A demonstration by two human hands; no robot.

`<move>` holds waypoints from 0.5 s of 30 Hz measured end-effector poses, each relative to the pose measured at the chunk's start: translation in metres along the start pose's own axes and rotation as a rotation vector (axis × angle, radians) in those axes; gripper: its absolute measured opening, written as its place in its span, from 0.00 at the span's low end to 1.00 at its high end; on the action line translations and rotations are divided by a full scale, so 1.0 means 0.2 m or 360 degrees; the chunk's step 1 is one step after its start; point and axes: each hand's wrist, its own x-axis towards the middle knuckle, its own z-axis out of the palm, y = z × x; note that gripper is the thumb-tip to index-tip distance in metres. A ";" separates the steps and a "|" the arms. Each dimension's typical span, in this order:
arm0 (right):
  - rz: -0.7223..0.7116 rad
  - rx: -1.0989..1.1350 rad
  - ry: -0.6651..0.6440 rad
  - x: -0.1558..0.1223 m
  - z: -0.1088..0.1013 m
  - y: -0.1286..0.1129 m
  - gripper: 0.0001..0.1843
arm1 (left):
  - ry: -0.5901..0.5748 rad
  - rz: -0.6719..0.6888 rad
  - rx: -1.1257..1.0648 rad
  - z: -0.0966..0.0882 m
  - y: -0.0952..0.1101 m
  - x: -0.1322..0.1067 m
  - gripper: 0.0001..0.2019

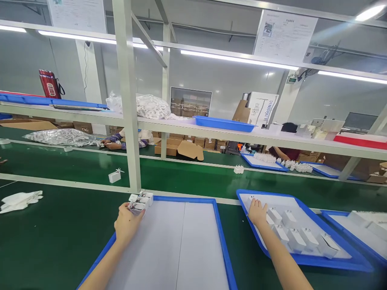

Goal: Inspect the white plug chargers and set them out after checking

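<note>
My left hand (pixel 128 225) has its fingers closed around a small cluster of white plastic housings (pixel 139 203) with dark wires showing on top. They are at the far left corner of a blue-rimmed tray (pixel 160 245) lined with white sheets. Over the far left corner of a second blue-rimmed tray (pixel 322 209), my right hand (pixel 258 213) has its fingers curled down on a white box, mostly hidden behind them. Several white boxes (pixel 296 239) with small metal pieces on top stand in that tray near my right hand.
A frame post (pixel 128 121) rises just beyond my left hand. Behind the trays runs a green conveyor (pixel 187 177) carrying white parts (pixel 115 176). White gloves (pixel 21 201) lie left; another tray (pixel 341 219) is at right. Co-workers' hands (pixel 113 144) show across the line.
</note>
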 end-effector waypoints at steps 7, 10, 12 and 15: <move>0.0185 0.0403 -0.0155 0.03 -0.19 0.06 0.19 | -0.0084 -0.0011 -0.0294 -0.12 0.07 -0.04 0.45; 0.0251 0.0686 -0.0098 0.03 -0.35 0.10 0.18 | -0.0185 0.0146 -0.0508 -0.22 0.12 -0.17 0.47; 0.0216 0.0917 -0.0034 -0.03 -0.45 0.07 0.18 | -0.0222 0.0329 -0.0617 -0.28 0.15 -0.31 0.48; -0.0080 0.1327 -0.0065 -0.27 -0.57 -0.08 0.19 | -0.0255 0.0637 -0.0693 -0.34 0.20 -0.58 0.47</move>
